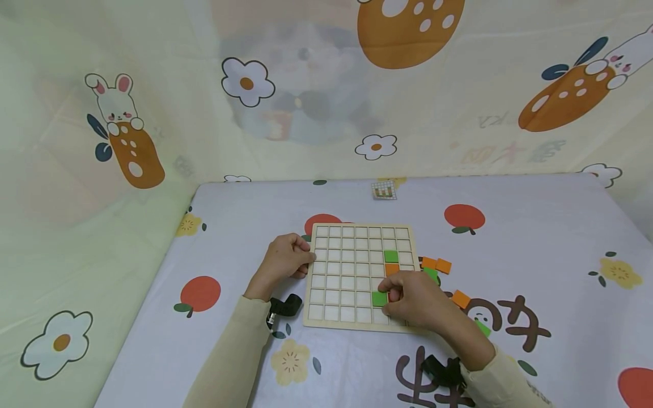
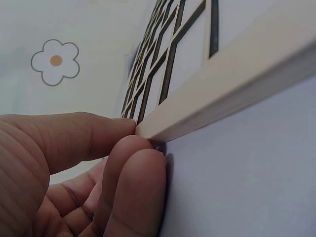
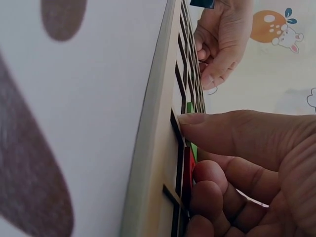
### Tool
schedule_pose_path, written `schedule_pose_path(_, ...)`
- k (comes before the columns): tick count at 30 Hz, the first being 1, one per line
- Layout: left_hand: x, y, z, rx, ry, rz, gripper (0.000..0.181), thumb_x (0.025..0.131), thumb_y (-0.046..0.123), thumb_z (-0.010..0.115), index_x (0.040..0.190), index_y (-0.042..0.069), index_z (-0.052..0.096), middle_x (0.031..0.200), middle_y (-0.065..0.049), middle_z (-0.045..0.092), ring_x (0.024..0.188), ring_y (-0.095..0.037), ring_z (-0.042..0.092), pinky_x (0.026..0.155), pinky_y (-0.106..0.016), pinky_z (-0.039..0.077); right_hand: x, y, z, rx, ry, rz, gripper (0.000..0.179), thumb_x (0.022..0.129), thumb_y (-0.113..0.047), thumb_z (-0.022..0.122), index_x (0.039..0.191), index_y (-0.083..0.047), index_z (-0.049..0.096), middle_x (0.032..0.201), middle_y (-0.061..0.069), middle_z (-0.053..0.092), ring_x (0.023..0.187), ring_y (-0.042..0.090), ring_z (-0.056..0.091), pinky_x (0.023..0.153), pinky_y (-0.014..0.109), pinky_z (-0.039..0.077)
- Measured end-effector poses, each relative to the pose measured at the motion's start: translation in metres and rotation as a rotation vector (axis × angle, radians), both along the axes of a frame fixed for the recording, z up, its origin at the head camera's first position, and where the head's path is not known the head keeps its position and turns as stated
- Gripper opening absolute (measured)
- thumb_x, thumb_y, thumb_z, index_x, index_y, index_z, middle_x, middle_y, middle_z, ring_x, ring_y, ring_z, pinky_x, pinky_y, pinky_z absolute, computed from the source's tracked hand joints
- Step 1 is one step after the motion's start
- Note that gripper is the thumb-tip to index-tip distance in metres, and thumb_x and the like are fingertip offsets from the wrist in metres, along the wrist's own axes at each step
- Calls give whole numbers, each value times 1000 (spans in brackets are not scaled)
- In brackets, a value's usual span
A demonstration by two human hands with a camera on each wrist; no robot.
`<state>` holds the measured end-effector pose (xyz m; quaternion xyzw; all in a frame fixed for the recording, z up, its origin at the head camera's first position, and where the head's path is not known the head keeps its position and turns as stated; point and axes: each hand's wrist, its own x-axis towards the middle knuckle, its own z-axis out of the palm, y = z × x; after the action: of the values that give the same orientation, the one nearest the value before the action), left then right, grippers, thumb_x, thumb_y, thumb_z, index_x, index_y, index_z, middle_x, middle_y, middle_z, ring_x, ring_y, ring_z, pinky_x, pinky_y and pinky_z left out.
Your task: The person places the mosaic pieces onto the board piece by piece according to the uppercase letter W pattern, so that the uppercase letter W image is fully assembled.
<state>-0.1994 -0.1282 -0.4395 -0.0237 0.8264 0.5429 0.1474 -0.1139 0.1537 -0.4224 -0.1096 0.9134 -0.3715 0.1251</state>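
A pale wooden grid board [image 1: 326, 324] lies on the table. At its left edge my left hand [image 1: 283, 262] pinches the rim, thumb above and fingertips at the side, as the left wrist view shows. Over the lower right part my right hand [image 1: 420, 300] is bent, its fingertips against a red tile [image 3: 187, 170]; its thumb tip touches the grid close by. Beside that tile sits a green tile [image 1: 379, 298]. Higher up, another green tile [image 1: 390, 256] is directly above an orange tile [image 1: 391, 270]. The right hand hides several cells and most of the red tile.
Loose orange tiles [image 1: 444, 266] and green tiles [image 1: 431, 275] lie just right of the board, some partly behind the right hand and forearm. A small card with a printed grid [image 1: 384, 190] rests near the table's back edge. A patterned cloth [image 1: 245, 362] covers the table.
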Motion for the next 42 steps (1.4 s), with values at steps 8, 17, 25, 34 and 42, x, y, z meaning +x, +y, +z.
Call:
schedule_pose_path(8, 0, 0, 1, 7, -1, -2, 15, 91, 5, 75, 100, 0, 64, 75, -8, 65, 54, -13, 61, 52, -25, 58, 1, 0, 0, -1, 10, -3, 24, 77, 2, 85, 99, -6, 77, 71, -1, 54, 69, 15, 52, 57, 25, 41)
schedule_pose_path(17, 0, 0, 0, 10, -6, -1, 15, 91, 4, 76, 100, 1, 64, 75, -8, 66, 54, -13, 61, 52, -25, 58, 3, -1, 3, -13, 5, -20, 27, 76, 2, 85, 100, -7, 78, 72, 0, 55, 69, 17, 52, 55, 25, 42)
schedule_pose_path(25, -1, 0, -1, 13, -2, 1, 15, 91, 4, 76, 99, 1, 64, 75, -8, 66, 54, -14, 62, 52, -25, 58, 6, -2, 4, -11, -19, -50, 30, 76, 0, 86, 103, -9, 78, 77, 1, 56, 74, 18, 53, 58, 25, 45)
schedule_pose_path(34, 0, 1, -1, 3, 5, -5, 14, 91, 3, 76, 99, 0, 64, 74, -8, 66, 53, -13, 61, 51, -25, 58, 14, 3, 5, -11, 26, -58, 40, 77, -4, 87, 115, -6, 76, 89, 1, 61, 84, 19, 54, 67, 26, 48)
schedule_pose_path(42, 0, 1, -1, 6, -1, -1, 14, 91, 3, 76, 99, 0, 64, 74, -8, 66, 54, -13, 61, 51, -25, 58, 23, 15, 4, -9, 189, -116, 43, 83, -13, 85, 124, -8, 75, 111, 3, 72, 100, 23, 62, 81, 36, 54)
